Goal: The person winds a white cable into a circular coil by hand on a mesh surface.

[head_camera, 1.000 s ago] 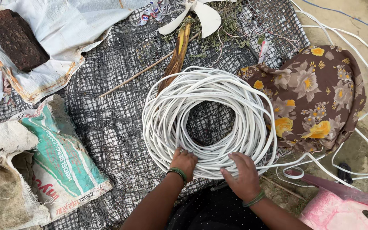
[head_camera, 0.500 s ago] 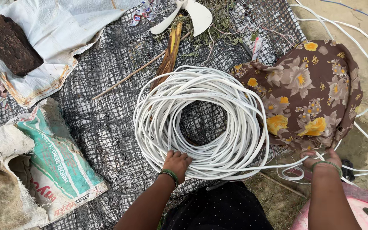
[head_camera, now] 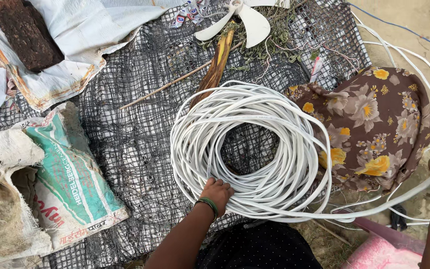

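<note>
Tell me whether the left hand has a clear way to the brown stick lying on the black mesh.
Probably yes. The left hand rests on the near edge of the white cable coil; the brown stick lies uncovered on the mesh beyond, with only the coil's left side nearby.

An outdoor work spot on bare ground, probably a rural yard, is shown. Sandy earth [head_camera: 414, 20] is seen at 1 o'clock. Black mesh netting [head_camera: 125, 139] is spread over the ground at centre. Worn woven sacks [head_camera: 70, 184] are laid at 8 o'clock, a rough brick [head_camera: 23, 30] at 11 o'clock. Dry twigs and a white fan blade [head_camera: 247, 20] are scattered at 12 o'clock. A large coil of white cable [head_camera: 250, 149] is laid on the netting.
</note>
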